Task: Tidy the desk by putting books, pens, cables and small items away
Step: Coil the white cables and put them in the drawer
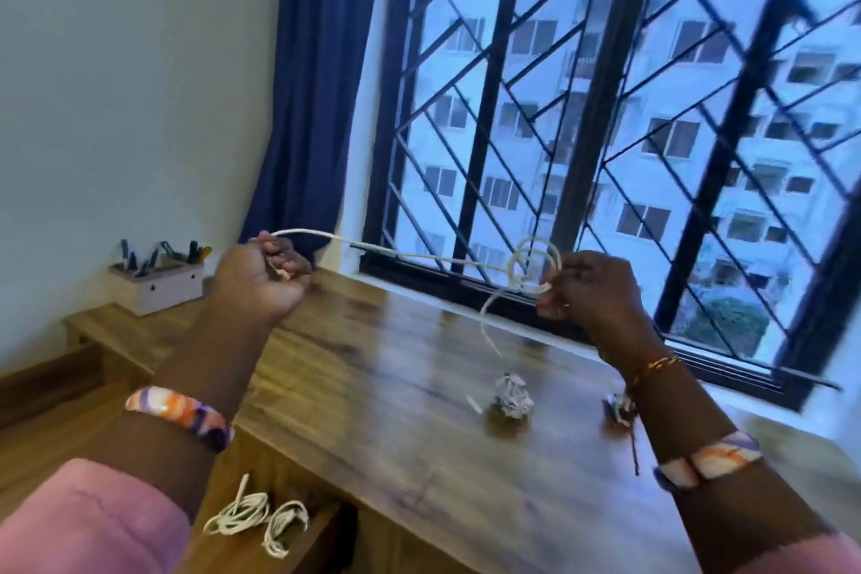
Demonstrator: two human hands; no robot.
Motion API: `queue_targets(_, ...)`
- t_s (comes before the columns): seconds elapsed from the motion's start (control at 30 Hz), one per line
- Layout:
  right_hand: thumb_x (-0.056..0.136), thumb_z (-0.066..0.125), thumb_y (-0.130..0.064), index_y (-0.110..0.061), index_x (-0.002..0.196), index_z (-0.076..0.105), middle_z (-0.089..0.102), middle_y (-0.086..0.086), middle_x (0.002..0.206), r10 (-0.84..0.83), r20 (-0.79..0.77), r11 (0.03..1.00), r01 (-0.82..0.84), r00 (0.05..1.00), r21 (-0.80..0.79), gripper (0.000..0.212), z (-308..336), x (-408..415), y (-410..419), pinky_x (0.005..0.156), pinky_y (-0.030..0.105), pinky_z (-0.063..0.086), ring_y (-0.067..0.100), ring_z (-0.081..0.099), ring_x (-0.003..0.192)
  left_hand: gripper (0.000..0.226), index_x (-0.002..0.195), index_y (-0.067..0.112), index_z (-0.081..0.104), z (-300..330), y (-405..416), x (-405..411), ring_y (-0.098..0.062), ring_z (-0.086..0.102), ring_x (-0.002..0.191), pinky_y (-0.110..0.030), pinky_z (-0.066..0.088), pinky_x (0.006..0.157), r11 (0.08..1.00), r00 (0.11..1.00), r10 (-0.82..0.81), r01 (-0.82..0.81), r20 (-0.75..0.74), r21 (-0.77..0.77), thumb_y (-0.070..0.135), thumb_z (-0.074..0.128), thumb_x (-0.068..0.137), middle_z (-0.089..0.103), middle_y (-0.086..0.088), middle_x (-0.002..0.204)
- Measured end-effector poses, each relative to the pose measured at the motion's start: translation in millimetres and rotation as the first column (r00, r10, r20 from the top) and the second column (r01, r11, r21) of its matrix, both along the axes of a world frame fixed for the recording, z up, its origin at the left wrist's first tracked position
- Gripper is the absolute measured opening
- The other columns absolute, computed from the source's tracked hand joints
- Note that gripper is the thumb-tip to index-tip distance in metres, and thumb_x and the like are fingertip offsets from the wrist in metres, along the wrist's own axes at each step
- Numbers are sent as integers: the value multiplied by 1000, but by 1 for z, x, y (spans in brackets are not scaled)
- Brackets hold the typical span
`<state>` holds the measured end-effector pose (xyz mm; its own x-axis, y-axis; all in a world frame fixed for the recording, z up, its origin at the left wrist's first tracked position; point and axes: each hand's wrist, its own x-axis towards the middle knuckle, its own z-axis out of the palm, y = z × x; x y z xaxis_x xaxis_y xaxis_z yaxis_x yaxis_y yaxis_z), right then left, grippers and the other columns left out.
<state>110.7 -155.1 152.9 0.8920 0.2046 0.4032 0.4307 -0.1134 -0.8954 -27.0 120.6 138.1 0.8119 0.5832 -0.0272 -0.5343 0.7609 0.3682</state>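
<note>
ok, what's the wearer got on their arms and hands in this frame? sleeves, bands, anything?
Bare hands, no gloves. Left hand: pink sleeve pushed up the forearm, plus a wide band patterned in orange, purple and white. Right hand: a matching patterned band on the forearm, a thin red and yellow thread bracelet at the wrist, and a pink cuff at the frame's bottom edge.

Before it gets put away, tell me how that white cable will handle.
Probably floppy: the white cable sags between the left hand and right hand, its tail dangling. Likely light, since fingertips carry it. Its loops look apt to tangle.
</note>
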Motion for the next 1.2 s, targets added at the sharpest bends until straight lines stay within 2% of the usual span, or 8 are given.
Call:
queue_targets(0.17,93,55,-15,-10,77,58,61,12,80,106,-183,973,-64,977,220,17,21,-40,-40,67,38,54,19,61,69,29,69,14,48,4,-66,6,-6,39,36,-16,31,44,923,939,135,-3,-317,384,-6,34,83,44,5,36)
queue_targets(0.3,89,59,-13,-8,75,59,64,10,71,185,-166,948,-131,969,291,15,33,-57,-63,69,36,54,25,63,69,18,76,1,59,5,-120,10,-18,45,55,-16,39,46,274,736,505,358,-450,893,12,55,89,56,-5,56)
queue_targets(0.4,86,62,-9,-6,75,60,66,3,58,225,-128,936,-178,966,305,12,41,-60,-68,58,29,56,16,65,54,41,121,18,56,29,-150,9,-22,51,115,-27,47,93,70,812,545,206,-211,976,35,63,85,55,-5,123)
queue_targets(0.5,82,66,-11,-4,74,61,67,5,60,275,-94,928,-239,957,287,12,52,-54,-63,49,23,54,11,64,48,32,116,21,57,66,-183,15,-12,56,108,-17,46,75,93,960,228,147,-165,985,31,62,86,60,-1,117)
queue_targets(0.7,87,61,-21,-6,80,63,63,8,75,324,-28,902,-299,946,312,17,85,-8,-67,58,32,55,17,64,67,7,82,1,65,101,-183,80,-5,61,48,-15,49,47,171,985,171,-14,-16,985,-2,69,77,68,-3,59)
queue_targets(0.83,91,53,-23,-13,62,60,59,-1,61,356,-135,839,-252,925,482,31,113,47,-81,63,33,51,14,59,65,15,79,9,61,120,-181,137,-2,58,43,-16,52,49,5,997,73,-23,23,1000,-5,65,79,62,4,45)
queue_targets(1.03,95,40,-22,-14,55,40,43,-5,40,502,-15,466,-256,865,847,41,127,118,-122,59,23,48,8,42,33,15,76,6,66,116,-156,217,-4,58,40,-20,52,49,-65,935,342,-78,96,995,-7,60,79,63,0,49)
queue_targets(1.2,85,47,-14,-17,46,34,28,-5,36,427,59,447,-267,902,854,41,121,155,-118,46,15,35,9,23,28,26,59,9,57,114,-151,261,-33,67,63,-47,58,71,-23,854,487,-197,183,980,-5,56,80,64,-19,68)
